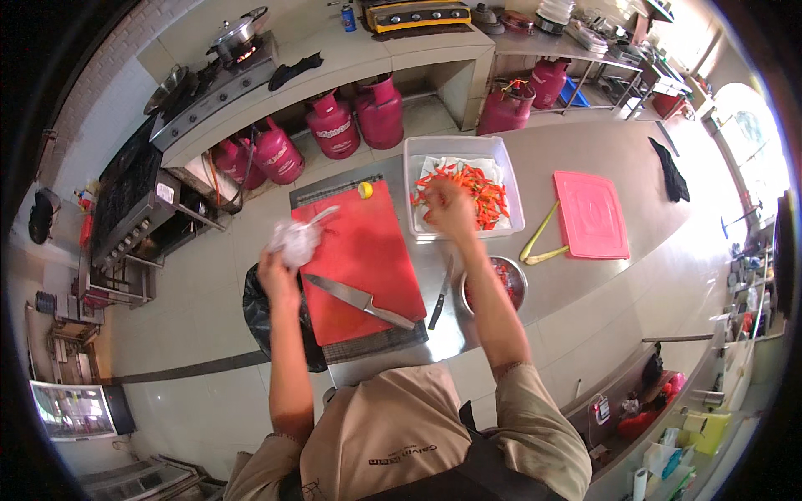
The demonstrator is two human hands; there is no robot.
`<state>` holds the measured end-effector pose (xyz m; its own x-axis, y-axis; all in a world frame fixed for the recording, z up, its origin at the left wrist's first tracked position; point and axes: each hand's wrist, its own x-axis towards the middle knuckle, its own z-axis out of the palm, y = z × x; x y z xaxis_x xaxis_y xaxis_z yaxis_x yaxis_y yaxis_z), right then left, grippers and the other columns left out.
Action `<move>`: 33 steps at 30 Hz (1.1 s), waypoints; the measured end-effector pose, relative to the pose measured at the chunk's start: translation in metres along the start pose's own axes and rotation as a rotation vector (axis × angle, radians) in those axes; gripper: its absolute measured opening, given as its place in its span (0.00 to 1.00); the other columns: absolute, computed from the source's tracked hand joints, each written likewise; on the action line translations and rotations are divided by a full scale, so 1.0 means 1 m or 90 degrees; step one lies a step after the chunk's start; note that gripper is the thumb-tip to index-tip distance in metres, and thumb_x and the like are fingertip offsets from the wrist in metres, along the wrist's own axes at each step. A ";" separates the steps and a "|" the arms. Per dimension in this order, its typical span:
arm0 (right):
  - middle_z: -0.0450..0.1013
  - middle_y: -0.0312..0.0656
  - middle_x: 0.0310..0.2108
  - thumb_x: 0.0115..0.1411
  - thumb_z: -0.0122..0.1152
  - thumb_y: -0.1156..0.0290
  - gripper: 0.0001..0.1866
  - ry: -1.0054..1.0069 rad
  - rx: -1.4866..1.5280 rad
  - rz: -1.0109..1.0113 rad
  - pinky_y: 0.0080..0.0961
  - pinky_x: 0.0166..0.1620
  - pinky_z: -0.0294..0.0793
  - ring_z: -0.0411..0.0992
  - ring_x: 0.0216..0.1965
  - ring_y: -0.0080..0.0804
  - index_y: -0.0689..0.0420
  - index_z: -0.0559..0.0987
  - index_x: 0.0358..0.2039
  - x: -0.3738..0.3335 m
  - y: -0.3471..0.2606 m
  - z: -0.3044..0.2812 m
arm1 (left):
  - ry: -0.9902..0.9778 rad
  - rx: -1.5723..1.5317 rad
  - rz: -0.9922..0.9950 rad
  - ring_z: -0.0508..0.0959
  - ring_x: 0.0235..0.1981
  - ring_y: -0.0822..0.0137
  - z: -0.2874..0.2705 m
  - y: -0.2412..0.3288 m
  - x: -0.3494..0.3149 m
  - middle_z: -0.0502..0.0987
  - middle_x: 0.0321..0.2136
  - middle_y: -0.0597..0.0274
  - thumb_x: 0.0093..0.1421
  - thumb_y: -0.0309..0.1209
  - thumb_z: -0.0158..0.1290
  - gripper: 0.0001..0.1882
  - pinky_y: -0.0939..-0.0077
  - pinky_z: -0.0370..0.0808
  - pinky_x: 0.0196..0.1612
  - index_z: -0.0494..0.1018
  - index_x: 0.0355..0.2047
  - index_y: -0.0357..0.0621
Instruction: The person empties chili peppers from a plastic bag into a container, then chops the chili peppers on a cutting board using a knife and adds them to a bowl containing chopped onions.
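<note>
My left hand (277,271) is closed on a crumpled whitish cloth or plastic bag (294,240), too blurred to tell which. It is at the left edge of a red cutting board (359,242), and a pale strip trails from the bundle over the board. A chef's knife (347,295) lies across the board's lower part. My right hand (451,207) reaches over red chilies (489,196) on white paper in a clear plastic container (522,209); motion blur hides what its fingers do. Below my right forearm sits a metal bowl (520,288) of chopped red pieces.
A small knife (441,294) lies between board and bowl. Half a lemon (365,190) rests near the board's far edge. Lemongrass stalks (543,234) and a pink lid (591,215) are to the right. A black plastic bag (266,313) hangs at the table's left side.
</note>
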<state>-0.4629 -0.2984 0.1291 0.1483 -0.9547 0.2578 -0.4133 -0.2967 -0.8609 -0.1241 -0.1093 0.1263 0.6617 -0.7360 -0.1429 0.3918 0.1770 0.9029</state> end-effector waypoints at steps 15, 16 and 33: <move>0.70 0.63 0.57 0.45 0.78 0.53 0.38 -0.136 -0.451 0.043 0.53 0.60 0.72 0.70 0.57 0.63 0.47 0.78 0.58 0.068 0.118 -0.030 | 0.065 -0.088 0.056 0.80 0.56 0.59 -0.167 0.010 -0.031 0.79 0.55 0.52 0.59 0.14 0.47 0.26 0.62 0.77 0.61 0.72 0.59 0.35; 0.73 0.62 0.54 0.45 0.77 0.56 0.35 -0.137 -0.437 0.033 0.52 0.59 0.74 0.71 0.55 0.62 0.49 0.79 0.55 0.076 0.118 -0.041 | 0.097 -0.043 0.064 0.80 0.55 0.58 -0.177 0.007 -0.033 0.79 0.55 0.52 0.58 0.14 0.46 0.26 0.62 0.78 0.61 0.72 0.59 0.35; 0.81 0.43 0.33 0.56 0.68 0.75 0.13 -0.010 -0.050 0.210 0.32 0.39 0.81 0.81 0.35 0.33 0.55 0.81 0.43 0.080 0.030 -0.062 | 0.214 0.188 -0.171 0.77 0.54 0.66 -0.201 -0.051 -0.060 0.77 0.56 0.61 0.67 0.32 0.57 0.26 0.69 0.78 0.46 0.71 0.65 0.51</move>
<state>-0.5190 -0.3847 0.1507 0.0085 -0.9993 -0.0357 -0.5085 0.0264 -0.8607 -0.0552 0.0576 0.0072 0.7508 -0.4705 -0.4636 0.4110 -0.2167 0.8855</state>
